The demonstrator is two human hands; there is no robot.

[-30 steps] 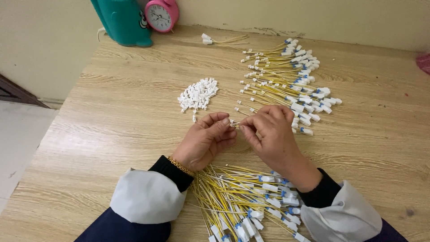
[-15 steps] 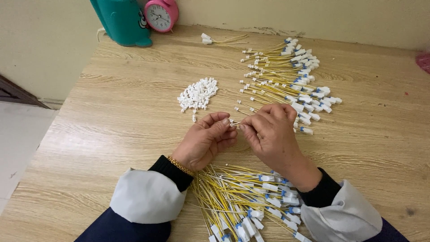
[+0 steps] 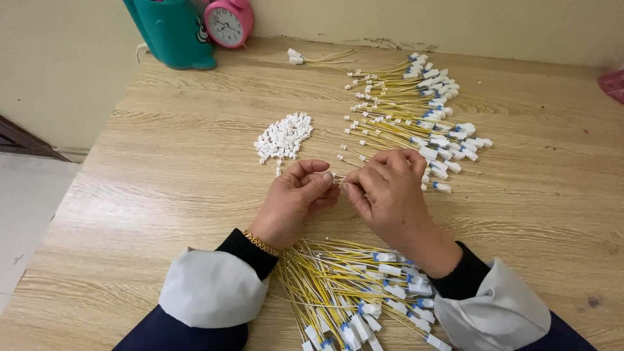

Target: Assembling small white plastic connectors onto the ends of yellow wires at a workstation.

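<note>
Both hands, left hand (image 3: pixel 294 198) and right hand (image 3: pixel 388 192), are pinching a yellow wire end (image 3: pixel 339 179) between closed fingers above the desk (image 3: pixel 162 162).

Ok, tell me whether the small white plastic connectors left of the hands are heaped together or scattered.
Heaped together. The small white plastic connectors lie in one compact pile on the light wooden table, with only one or two strays at its near edge.

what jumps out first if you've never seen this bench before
Two hands, the left hand and right hand, meet at mid-table, fingertips pinched together on a tiny piece too small to make out. Yellow wires with white plugs lie in a far pile beyond them and a near pile between the wrists, with a heap of small white connectors to the left.
</note>
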